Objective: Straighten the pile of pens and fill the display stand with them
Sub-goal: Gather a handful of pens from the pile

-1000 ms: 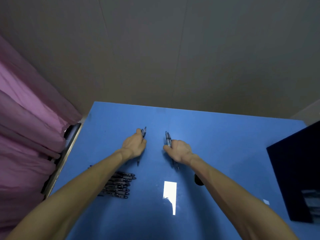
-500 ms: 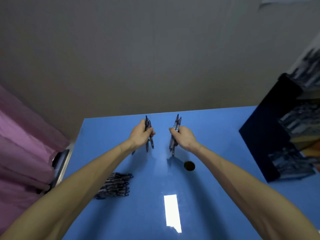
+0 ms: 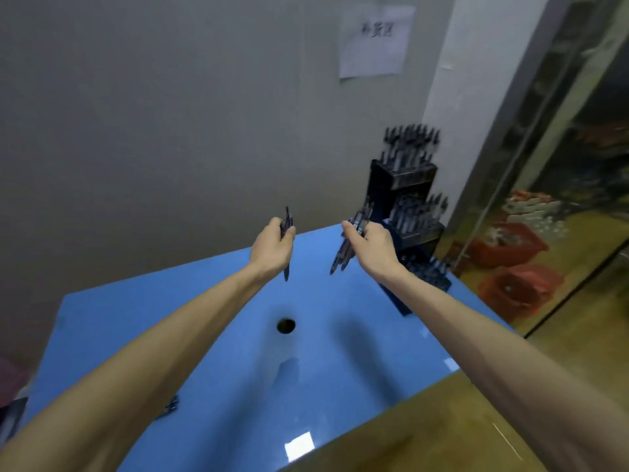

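Blue tabletop (image 3: pixel 218 335) with a dark round hole (image 3: pixel 286 326); black display stand (image 3: pixel 391 185) at its right edge, dark pens (image 3: pixel 410 144); red crates (image 3: pixel 510 247); white sheet (image 3: pixel 374 42) on grey wall (image 3: pixel 170 114).

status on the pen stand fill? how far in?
Done: the display stand already has pens upright in its upper tiers. In hand: the left hand and the right hand each grip pens, lifted above the blue table. Left: those pens to slot in, plus loose pens by the left forearm.
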